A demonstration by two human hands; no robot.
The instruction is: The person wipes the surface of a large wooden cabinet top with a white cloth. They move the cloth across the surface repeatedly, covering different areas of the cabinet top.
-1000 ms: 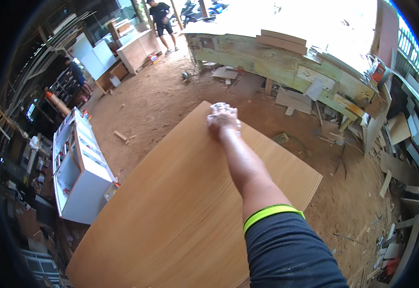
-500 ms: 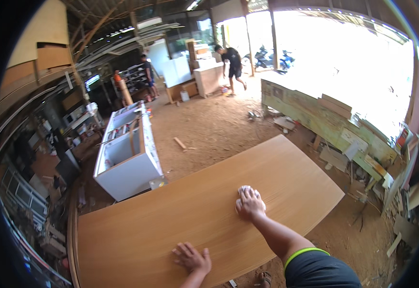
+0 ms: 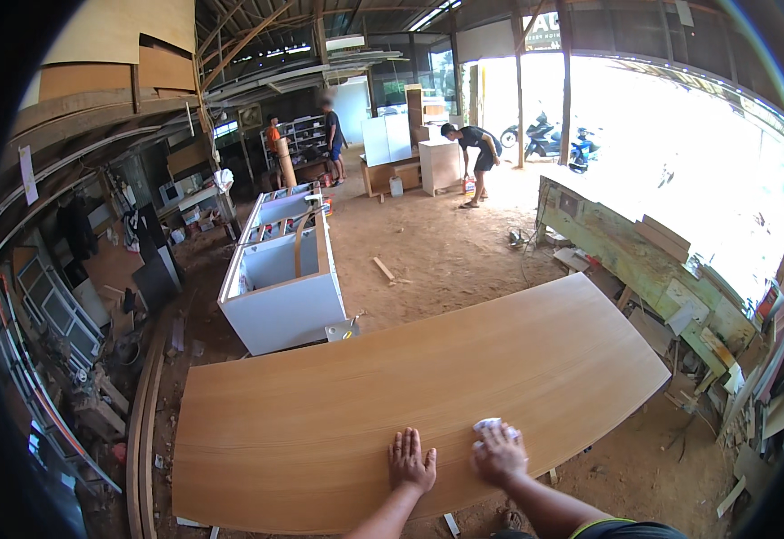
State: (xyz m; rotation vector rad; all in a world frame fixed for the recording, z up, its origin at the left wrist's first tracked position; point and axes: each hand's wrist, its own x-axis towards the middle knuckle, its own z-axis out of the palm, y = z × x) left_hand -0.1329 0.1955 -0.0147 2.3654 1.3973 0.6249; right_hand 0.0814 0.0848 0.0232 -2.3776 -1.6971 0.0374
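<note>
A large brown wood-grain panel (image 3: pixel 320 404) lies flat before me, spanning most of the lower view. Near its front edge my left hand (image 3: pixel 410 460) rests flat on the surface, fingers stretched out, holding nothing. To its right, my right hand (image 3: pixel 500 454) presses a crumpled white cloth (image 3: pixel 488 423) against the panel. The cloth shows beyond and beside the fingers; the rest of it is hidden under the palm. Slight motion blur softens this hand.
Beyond the panel stands a white open-topped cabinet carcass (image 3: pixel 284 322). A worn greenish workbench (image 3: pixel 625 242) is at the right. One person (image 3: pixel 475 157) bends over beside a pale box cabinet; others stand farther back. Long timber strips (image 3: pixel 145 422) lie at the left.
My right hand has drawn the cloth back toward me. My left hand has shifted right and forward, closer to it. The view has also tilted and turned left.
</note>
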